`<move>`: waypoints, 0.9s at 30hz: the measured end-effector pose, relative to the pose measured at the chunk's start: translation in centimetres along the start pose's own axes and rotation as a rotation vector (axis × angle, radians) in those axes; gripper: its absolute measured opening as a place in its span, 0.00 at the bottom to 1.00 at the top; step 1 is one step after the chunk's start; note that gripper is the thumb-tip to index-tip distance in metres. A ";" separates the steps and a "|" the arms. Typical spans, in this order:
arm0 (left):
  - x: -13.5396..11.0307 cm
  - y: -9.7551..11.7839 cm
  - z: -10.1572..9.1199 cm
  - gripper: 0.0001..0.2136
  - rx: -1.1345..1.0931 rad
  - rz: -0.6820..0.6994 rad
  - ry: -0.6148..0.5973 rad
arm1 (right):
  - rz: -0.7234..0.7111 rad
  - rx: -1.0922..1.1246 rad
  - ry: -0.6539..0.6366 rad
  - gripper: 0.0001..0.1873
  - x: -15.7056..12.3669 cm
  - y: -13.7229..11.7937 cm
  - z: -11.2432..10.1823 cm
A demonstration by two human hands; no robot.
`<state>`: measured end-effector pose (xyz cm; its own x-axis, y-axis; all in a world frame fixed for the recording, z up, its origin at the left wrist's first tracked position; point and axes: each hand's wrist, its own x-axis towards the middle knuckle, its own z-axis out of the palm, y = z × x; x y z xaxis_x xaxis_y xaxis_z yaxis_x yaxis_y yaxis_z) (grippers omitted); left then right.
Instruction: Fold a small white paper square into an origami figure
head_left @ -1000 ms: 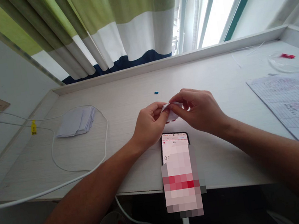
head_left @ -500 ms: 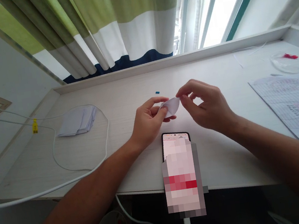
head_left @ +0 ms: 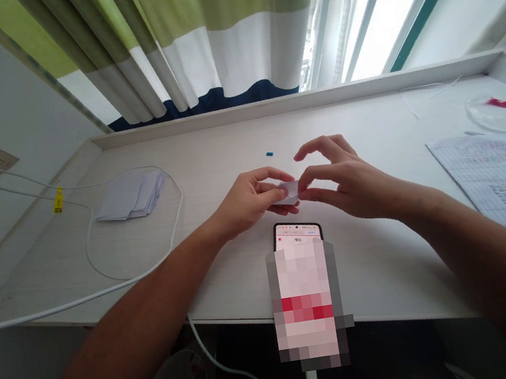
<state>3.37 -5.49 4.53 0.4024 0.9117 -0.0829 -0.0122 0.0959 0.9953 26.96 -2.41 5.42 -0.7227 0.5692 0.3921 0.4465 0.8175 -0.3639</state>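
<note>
Between my two hands, above the white desk, is a small piece of white paper (head_left: 290, 193). My left hand (head_left: 254, 199) pinches it, thumb on top and fingers beneath. At the paper's right end, my right hand (head_left: 340, 173) has its thumb and a finger closed on the edge, while another finger arches up away from it. Just below the hands lies a phone (head_left: 297, 233) at the desk's front edge, its lower part blurred out and a white cable plugged into its bottom. A small blue piece (head_left: 269, 154) rests on the desk beyond the hands.
A stack of white paper slips (head_left: 128, 197) lies at the left, ringed by a looped white cable (head_left: 182, 200). Written sheets (head_left: 497, 172) lie at the right, with a clear bag-like item (head_left: 480, 117) holding something red behind them. The desk's raised back ledge (head_left: 223, 116) runs below the curtain.
My right hand has turned and come lower, its grip shifting to the paper's right end. The paper now looks flatter and smaller. The view has shifted slightly.
</note>
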 end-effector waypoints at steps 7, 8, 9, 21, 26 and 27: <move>-0.2 0.2 -0.2 0.10 -0.089 -0.088 -0.024 | 0.114 0.265 -0.084 0.11 0.4 0.5 -0.7; -0.2 0.3 -0.2 0.10 -0.100 -0.086 -0.015 | 0.154 0.316 -0.100 0.12 0.5 0.6 -0.8; -0.2 0.4 -0.1 0.10 -0.110 -0.079 -0.003 | 0.192 0.362 -0.109 0.12 0.5 0.6 -0.8; 0.1 -0.1 0.8 0.13 -0.059 0.030 0.059 | 0.443 0.720 0.058 0.14 0.6 0.9 0.1; 0.0 -0.6 1.0 0.15 0.131 0.140 0.099 | 0.513 0.863 0.139 0.10 0.7 0.9 0.5; 0.0 -0.7 1.0 0.15 0.176 0.172 0.098 | 0.518 0.883 0.140 0.11 0.8 0.8 0.5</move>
<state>4.26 -5.98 3.87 0.3176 0.9438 0.0919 0.0898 -0.1264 0.9879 26.52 -1.32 5.02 -0.4592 0.8843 0.0844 0.0983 0.1450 -0.9845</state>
